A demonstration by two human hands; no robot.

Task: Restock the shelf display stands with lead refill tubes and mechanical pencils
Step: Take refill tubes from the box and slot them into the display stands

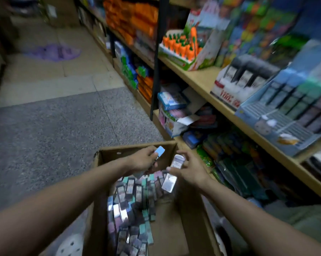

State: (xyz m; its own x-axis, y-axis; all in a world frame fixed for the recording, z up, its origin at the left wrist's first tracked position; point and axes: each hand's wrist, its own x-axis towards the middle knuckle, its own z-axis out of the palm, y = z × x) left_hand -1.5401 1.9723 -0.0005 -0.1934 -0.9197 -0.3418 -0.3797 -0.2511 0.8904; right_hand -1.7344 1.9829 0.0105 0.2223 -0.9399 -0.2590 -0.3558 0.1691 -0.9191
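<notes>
Cardboard box (191, 209) of lead refill tubes (135, 204): above it, a blue-capped tube (159, 151) is pinched in the left hand (144, 159), a clear pack (171, 174) gripped by the right hand (190, 169), probably for carrying to the display stand (278, 124) on the shelf beside the box.

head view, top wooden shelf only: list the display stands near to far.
Blue display stand with pastel lead refill tubes → white display stand holding black-topped packs → carrot display stand with orange carrot-shaped items.

Red characters on the white display box (228, 93) (too blurred) may be a price; nothing reads clearly.
</notes>
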